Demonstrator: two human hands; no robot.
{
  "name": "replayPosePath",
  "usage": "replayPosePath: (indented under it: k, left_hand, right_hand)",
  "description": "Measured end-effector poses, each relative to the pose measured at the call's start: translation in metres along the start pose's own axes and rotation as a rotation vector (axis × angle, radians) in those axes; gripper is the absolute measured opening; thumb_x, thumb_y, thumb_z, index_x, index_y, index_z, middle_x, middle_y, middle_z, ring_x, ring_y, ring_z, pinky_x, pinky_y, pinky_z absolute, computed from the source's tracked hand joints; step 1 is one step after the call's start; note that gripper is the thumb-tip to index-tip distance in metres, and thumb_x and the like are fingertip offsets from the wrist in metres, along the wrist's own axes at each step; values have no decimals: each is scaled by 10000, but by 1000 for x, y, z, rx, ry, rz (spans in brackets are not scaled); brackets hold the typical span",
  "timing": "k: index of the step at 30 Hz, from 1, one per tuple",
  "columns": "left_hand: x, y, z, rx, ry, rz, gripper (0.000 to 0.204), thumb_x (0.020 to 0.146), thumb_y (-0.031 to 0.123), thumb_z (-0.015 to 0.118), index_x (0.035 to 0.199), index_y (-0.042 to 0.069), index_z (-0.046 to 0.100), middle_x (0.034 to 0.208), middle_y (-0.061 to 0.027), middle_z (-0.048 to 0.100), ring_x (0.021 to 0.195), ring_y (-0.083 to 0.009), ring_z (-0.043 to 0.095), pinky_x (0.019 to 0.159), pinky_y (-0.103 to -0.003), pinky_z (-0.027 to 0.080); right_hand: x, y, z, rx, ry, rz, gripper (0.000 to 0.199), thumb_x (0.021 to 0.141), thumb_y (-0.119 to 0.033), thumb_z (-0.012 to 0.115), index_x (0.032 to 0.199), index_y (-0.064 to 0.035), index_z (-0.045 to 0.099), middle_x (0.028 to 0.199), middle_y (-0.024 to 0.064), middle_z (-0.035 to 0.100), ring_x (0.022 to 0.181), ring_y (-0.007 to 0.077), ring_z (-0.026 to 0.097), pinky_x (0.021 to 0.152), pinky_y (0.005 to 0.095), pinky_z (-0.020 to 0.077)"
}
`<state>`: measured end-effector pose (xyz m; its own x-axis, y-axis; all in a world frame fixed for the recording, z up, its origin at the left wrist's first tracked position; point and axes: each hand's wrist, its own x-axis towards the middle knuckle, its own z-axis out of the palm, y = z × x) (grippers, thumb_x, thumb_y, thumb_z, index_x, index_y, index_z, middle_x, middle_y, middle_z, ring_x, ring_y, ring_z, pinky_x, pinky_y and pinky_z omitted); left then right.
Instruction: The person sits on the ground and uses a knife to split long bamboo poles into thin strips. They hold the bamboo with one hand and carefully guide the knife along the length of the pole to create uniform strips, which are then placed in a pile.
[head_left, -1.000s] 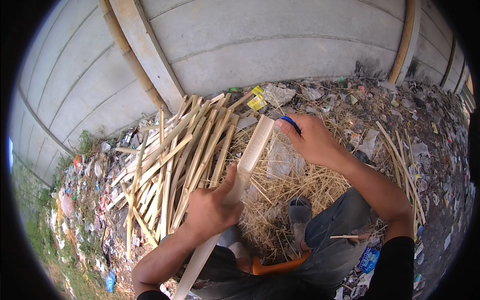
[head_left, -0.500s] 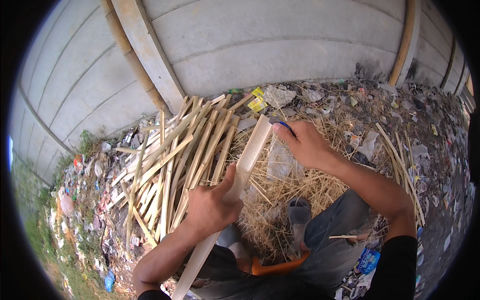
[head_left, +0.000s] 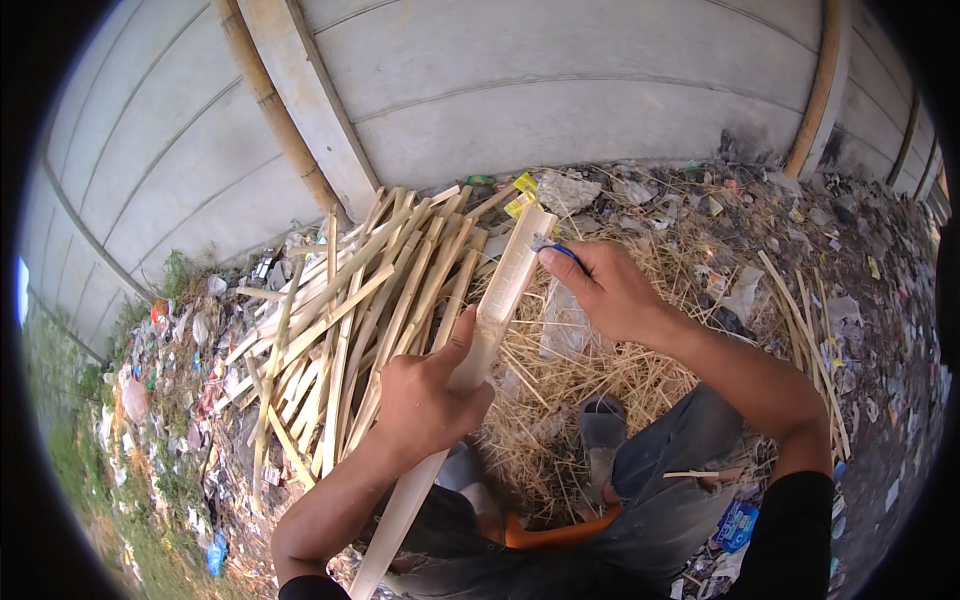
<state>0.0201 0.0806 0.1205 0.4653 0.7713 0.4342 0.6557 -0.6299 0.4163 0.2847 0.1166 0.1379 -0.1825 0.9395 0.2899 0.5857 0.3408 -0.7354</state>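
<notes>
A long split bamboo strip [head_left: 507, 275] slants away from my lap, its pale hollow side facing up. My left hand [head_left: 430, 400] is closed around its middle, with the thumb lying along the edge. Near the far end of the strip, my right hand [head_left: 610, 290] grips a small blue-handled cutter [head_left: 570, 253]. Its short metal tip is against or just over the hollow face; contact is hard to tell. Fingers hide most of the handle. Left of the strip lies a heap of split bamboo strips [head_left: 340, 310].
Dry straw-like shavings [head_left: 640, 370] cover the ground around my shoes. A concrete panel wall [head_left: 580, 110] with bamboo poles [head_left: 270, 100] stands ahead. Thin bamboo strips [head_left: 805, 340] lie at the right. Litter is strewn all around, and part of an orange seat [head_left: 560, 532] shows under me.
The cutter has shifted from the strip's right edge onto its hollow face near the far end. My left hand keeps its hold, and the whole view has swung slightly.
</notes>
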Motion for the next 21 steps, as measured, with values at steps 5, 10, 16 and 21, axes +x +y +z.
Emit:
replayPosePath:
  k: [5,10,16,21]
  left_hand:
    - [-2,0,-5,-8,-47,-53,764,690,116,759,1400,-93,569,585,-172,635,556,-271,712,608,-349,558]
    - [1,-4,-4,-19,-39,-66,781,693,124,756,1415,-95,555,555,-143,604,508,-218,665,584,-323,530]
    - [6,-1,-5,-51,-55,-100,781,697,127,752,1418,-96,551,553,-135,599,497,-202,647,585,-316,523]
    - [1,-2,-3,4,-66,-77,778,698,125,764,1415,-94,554,645,-178,669,582,-252,721,642,-338,563]
  right_hand:
    - [-3,9,-17,74,101,82,543,1090,-426,500,811,28,602,573,97,477,529,218,464,556,410,392]
    - [-15,10,-3,-18,20,-148,537,1083,-447,506,832,20,591,575,135,510,512,285,508,551,432,412]
    - [-26,-14,12,-135,-207,-170,521,1073,-448,509,875,23,609,676,243,634,634,444,651,592,507,481]
    - [-12,-7,10,-220,-157,-63,523,1065,-457,520,891,29,611,651,254,629,658,474,664,589,544,492]
